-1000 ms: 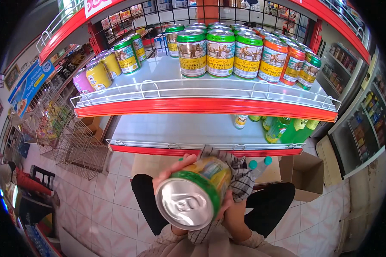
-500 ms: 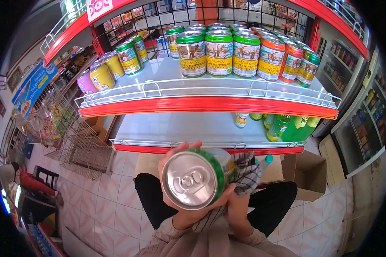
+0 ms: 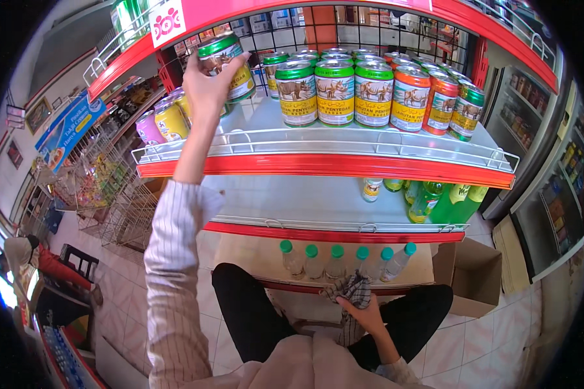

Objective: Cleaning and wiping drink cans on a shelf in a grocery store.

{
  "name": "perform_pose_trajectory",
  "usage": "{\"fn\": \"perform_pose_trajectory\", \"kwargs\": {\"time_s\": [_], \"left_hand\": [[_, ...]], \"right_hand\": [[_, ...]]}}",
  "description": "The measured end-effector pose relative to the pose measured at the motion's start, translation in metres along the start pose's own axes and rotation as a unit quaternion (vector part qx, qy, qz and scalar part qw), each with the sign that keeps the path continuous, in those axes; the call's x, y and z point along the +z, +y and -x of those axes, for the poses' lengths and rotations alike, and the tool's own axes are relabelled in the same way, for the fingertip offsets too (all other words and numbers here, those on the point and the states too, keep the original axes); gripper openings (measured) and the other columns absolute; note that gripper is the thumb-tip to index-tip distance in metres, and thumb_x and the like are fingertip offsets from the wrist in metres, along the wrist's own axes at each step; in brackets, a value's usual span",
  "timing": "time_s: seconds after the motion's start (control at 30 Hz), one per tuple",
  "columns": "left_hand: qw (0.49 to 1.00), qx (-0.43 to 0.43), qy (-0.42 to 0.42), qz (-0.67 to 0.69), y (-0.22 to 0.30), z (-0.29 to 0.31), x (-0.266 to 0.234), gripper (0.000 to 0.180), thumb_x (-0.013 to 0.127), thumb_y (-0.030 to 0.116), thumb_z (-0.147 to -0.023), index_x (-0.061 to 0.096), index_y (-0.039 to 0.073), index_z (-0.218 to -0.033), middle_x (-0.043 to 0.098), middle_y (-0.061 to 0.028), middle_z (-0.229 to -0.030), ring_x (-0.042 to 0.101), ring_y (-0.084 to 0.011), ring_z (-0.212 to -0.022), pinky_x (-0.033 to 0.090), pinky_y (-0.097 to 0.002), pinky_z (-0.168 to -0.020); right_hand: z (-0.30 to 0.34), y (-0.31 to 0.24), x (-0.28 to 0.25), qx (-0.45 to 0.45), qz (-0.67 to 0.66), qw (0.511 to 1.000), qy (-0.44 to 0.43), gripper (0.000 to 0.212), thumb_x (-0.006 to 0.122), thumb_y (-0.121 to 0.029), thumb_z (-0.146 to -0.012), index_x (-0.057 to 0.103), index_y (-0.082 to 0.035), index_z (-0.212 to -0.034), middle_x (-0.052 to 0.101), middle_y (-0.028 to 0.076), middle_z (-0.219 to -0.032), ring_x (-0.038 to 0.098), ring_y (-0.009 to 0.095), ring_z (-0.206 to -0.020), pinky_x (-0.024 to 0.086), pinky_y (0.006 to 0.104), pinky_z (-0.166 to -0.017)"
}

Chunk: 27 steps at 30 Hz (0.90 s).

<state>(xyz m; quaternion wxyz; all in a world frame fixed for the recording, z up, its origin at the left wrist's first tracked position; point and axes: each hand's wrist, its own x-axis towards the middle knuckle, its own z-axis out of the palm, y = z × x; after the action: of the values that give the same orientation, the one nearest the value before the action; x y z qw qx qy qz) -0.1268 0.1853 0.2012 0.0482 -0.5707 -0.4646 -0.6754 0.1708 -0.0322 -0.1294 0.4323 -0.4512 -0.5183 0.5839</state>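
Observation:
My left hand [image 3: 206,91] is stretched up to the left part of the upper shelf [image 3: 259,123], closed round a green-topped drink can [image 3: 219,47] with a yellow label band. The can is slightly tilted; my hand hides part of it and what stands just beneath. Yellow cans [image 3: 170,123] and a purple can [image 3: 149,131] stand beside my wrist. Right of my left hand are rows of green-topped cans [image 3: 335,94] and orange cans [image 3: 411,100]. Down by my knees, my right hand [image 3: 365,315] grips a crumpled checkered cloth [image 3: 355,292].
A white wire rail [image 3: 344,138] runs along the upper shelf's front. Green bottles [image 3: 428,200] stand on the lower shelf at right. Several clear bottles with green caps [image 3: 336,262] line the bottom ledge. An open cardboard box [image 3: 470,285] sits at right, wire baskets [image 3: 126,214] at left.
The can has gone from in front of my lap up to the upper shelf's left side in my left hand. My right hand has dropped away from the can, still with the cloth.

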Motion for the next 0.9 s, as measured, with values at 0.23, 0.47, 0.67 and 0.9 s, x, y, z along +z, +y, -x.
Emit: {"fn": "perform_pose_trajectory", "kwargs": {"time_s": [0.23,0.47,0.67,0.9], "left_hand": [[0.981,-0.077,-0.156,-0.089,-0.046,-0.008,0.029,0.079,0.084,0.03,-0.052,0.043,-0.008,-0.108,0.058,-0.0136,-0.096,0.058,-0.0182,-0.084,0.049,-0.0277,-0.071],[0.957,-0.183,-0.224,0.007,-0.053,-0.007,0.029,0.082,0.083,0.022,-0.055,0.035,-0.007,-0.115,0.055,-0.0158,-0.103,0.056,-0.0189,-0.091,0.049,-0.0299,-0.075],[0.849,-0.202,-0.481,-0.08,-0.044,-0.01,0.006,0.072,0.079,0.024,-0.064,0.039,0.001,-0.118,0.055,-0.0104,-0.106,0.057,-0.0167,-0.09,0.052,-0.0254,-0.069],[0.851,-0.187,-0.483,-0.087,-0.05,-0.009,0.017,0.068,0.076,0.021,-0.068,0.037,0.005,-0.122,0.052,-0.0084,-0.105,0.056,-0.0176,-0.091,0.053,-0.0281,-0.074]], "right_hand": [[0.007,0.055,0.0,0.034,0.057,0.997,0.035,0.033,0.071,-0.028,-0.074,0.059,0.0,-0.063,0.056,-0.001,-0.06,0.048,0.007,-0.053,0.04,0.0285,-0.05],[0.004,0.084,-0.007,0.101,0.049,0.994,-0.005,0.033,0.073,-0.022,-0.072,0.061,0.004,-0.089,0.064,0.007,-0.087,0.058,0.012,-0.077,0.046,0.028,-0.07],[0.002,0.073,-0.005,0.12,0.044,0.991,0.03,0.036,0.073,-0.023,-0.072,0.059,0.005,-0.09,0.063,0.008,-0.087,0.058,0.013,-0.076,0.046,0.028,-0.069],[-0.002,0.083,-0.005,0.08,0.05,0.995,0.015,0.035,0.071,-0.03,-0.074,0.063,0.003,-0.079,0.065,0.007,-0.077,0.059,0.014,-0.066,0.047,0.0331,-0.061]]}}
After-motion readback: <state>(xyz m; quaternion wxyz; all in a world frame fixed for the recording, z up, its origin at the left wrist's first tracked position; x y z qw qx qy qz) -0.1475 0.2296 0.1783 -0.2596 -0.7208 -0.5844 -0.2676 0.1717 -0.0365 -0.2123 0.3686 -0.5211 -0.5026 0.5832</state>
